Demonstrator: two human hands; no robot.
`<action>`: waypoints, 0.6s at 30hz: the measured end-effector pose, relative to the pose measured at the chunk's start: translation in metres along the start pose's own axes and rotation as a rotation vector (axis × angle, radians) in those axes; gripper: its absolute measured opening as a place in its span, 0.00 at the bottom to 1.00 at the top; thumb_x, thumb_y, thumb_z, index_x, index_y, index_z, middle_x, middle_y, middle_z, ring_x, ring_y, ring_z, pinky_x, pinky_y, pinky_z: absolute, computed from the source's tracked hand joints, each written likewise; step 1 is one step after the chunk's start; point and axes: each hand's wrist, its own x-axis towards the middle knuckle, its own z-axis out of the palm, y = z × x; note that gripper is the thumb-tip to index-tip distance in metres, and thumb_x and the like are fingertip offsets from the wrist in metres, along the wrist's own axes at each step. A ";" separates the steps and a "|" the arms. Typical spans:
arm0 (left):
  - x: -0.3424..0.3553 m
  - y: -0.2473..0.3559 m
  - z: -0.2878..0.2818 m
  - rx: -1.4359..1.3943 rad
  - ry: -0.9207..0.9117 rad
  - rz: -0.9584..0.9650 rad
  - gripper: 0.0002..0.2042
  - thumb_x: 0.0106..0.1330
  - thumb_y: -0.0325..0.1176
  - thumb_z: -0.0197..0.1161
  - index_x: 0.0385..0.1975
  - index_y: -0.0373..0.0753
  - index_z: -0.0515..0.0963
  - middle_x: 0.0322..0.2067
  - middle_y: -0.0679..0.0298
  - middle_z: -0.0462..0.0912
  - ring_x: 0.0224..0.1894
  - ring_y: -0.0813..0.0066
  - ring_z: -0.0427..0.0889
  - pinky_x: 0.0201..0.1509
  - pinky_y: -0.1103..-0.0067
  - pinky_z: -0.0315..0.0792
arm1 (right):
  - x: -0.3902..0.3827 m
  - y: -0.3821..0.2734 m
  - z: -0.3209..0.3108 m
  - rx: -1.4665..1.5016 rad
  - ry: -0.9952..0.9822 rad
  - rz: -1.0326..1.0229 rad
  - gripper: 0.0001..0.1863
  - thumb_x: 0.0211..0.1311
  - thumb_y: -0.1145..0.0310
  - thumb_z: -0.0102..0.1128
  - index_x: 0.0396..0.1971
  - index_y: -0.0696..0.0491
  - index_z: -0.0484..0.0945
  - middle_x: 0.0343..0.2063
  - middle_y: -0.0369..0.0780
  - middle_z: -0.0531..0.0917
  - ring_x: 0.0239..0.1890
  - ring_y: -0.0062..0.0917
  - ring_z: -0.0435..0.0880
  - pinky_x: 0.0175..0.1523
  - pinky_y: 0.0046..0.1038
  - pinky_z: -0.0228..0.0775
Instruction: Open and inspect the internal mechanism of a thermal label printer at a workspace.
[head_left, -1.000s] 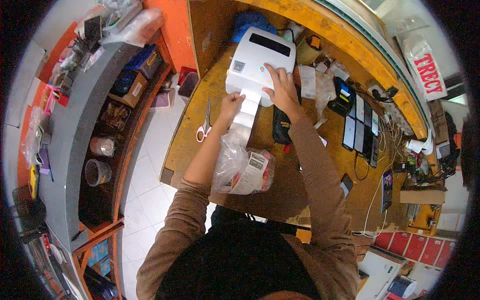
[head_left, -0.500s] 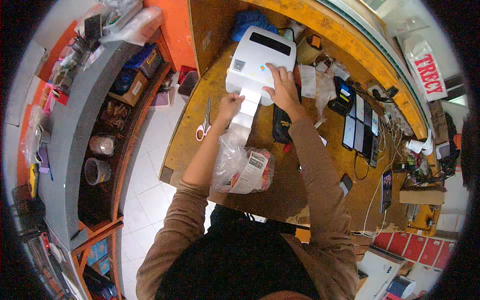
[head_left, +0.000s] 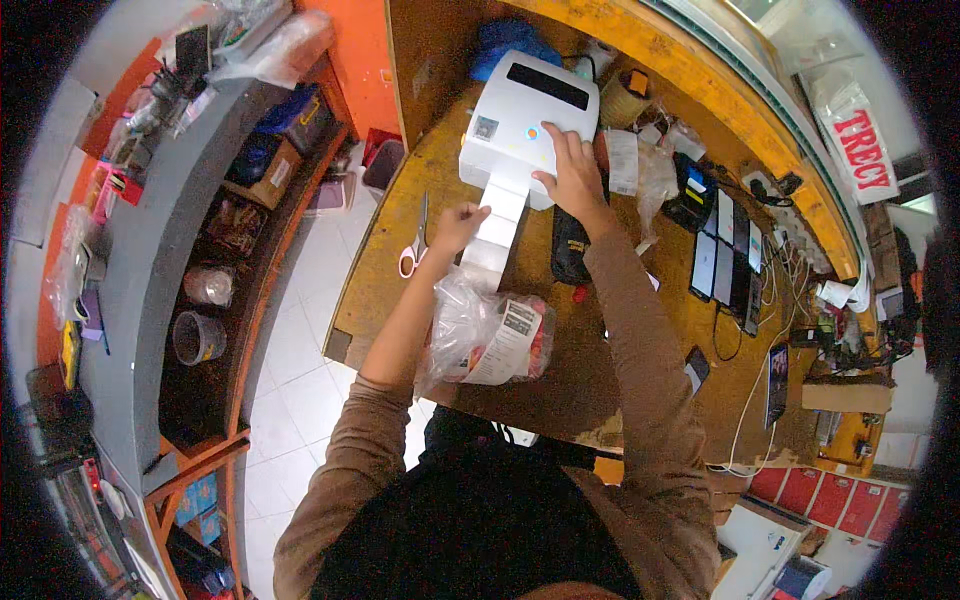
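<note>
A white label printer [head_left: 528, 118] stands at the far middle of the wooden desk, with a strip of white labels [head_left: 497, 222] coming out of its front toward me. My left hand [head_left: 459, 230] is closed at the left edge of that strip, thumb and fingers pinching it. On the printer's right front part rests my right hand [head_left: 574, 178], its fingers apart, the index fingertip near a round coloured button. A clear plastic-wrapped package [head_left: 490, 338] with reddish contents and a white printed label lies nearer me; the strip's lower end meets its plastic. Scissors [head_left: 414, 245] lie left of my left hand.
Several phones [head_left: 722, 250] lie in rows at the right, among white cables [head_left: 795, 260]. A black pouch [head_left: 569, 250] sits by my right forearm. A blue plastic bag [head_left: 512, 45] is behind the printer. Left of the desk stands a grey-topped shelf [head_left: 150, 260].
My left hand has slid slightly toward me along the label strip, away from the printer. My right hand stays on the printer. The whole view has shifted a little.
</note>
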 end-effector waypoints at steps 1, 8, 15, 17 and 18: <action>-0.001 0.002 0.001 0.015 -0.011 0.033 0.12 0.53 0.39 0.60 0.17 0.36 0.73 0.14 0.75 0.67 0.17 0.88 0.61 0.18 0.86 0.56 | 0.000 0.002 -0.001 -0.002 0.001 0.002 0.38 0.36 0.69 0.65 0.52 0.49 0.57 0.38 0.45 0.66 0.36 0.39 0.65 0.43 0.33 0.59; -0.003 0.016 0.007 -0.249 -0.020 -0.102 0.14 0.54 0.40 0.58 0.31 0.35 0.76 0.21 0.69 0.75 0.23 0.84 0.69 0.25 0.85 0.63 | -0.001 0.004 -0.005 0.021 -0.042 0.045 0.44 0.30 0.69 0.68 0.53 0.48 0.54 0.38 0.44 0.66 0.38 0.40 0.65 0.45 0.34 0.58; 0.008 0.005 0.004 -0.133 -0.113 -0.040 0.12 0.55 0.38 0.57 0.26 0.33 0.75 0.20 0.68 0.75 0.21 0.83 0.69 0.24 0.84 0.63 | 0.002 0.000 -0.004 0.041 -0.052 0.035 0.46 0.27 0.71 0.69 0.53 0.47 0.55 0.37 0.45 0.66 0.39 0.41 0.65 0.45 0.34 0.59; 0.005 0.009 0.006 -0.178 -0.095 -0.008 0.11 0.55 0.37 0.57 0.23 0.33 0.75 0.17 0.69 0.74 0.18 0.86 0.67 0.21 0.84 0.61 | 0.002 0.001 -0.007 0.036 -0.058 0.023 0.46 0.27 0.71 0.69 0.53 0.46 0.55 0.37 0.44 0.66 0.39 0.41 0.65 0.45 0.34 0.59; 0.005 0.012 0.004 -0.009 -0.114 -0.013 0.13 0.56 0.38 0.56 0.24 0.32 0.75 0.18 0.69 0.74 0.18 0.86 0.67 0.21 0.84 0.62 | 0.002 0.002 -0.008 0.036 -0.062 0.009 0.45 0.27 0.72 0.69 0.53 0.46 0.56 0.37 0.44 0.66 0.39 0.41 0.65 0.45 0.34 0.59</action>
